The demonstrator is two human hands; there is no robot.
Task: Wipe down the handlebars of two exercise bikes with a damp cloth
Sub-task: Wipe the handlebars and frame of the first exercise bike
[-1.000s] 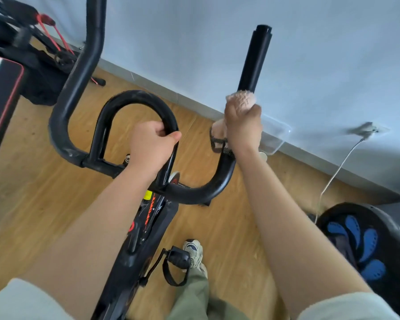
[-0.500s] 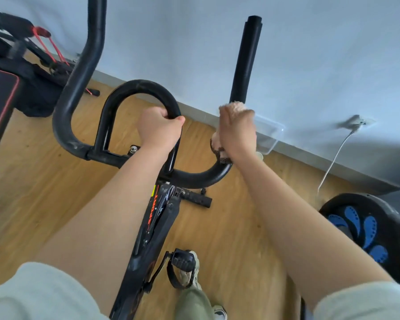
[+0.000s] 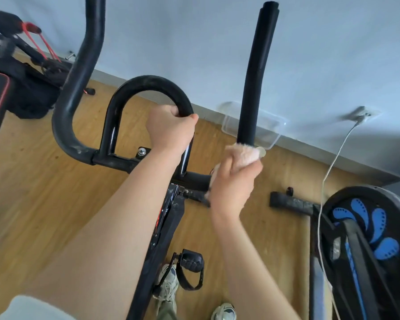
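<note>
The centre loop (image 3: 153,86) of the handlebars is gripped by the left hand (image 3: 171,130), apparently to steady the bike. A pink cloth (image 3: 243,154) is clamped round the foot of the right-hand bar (image 3: 255,77) by the right hand (image 3: 233,183), so that the bar is wrapped all round. A second bike (image 3: 367,227) is seen untouched at right.

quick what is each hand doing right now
left hand: grips the handlebar loop
right hand: holds the cloth against the right handlebar
</note>
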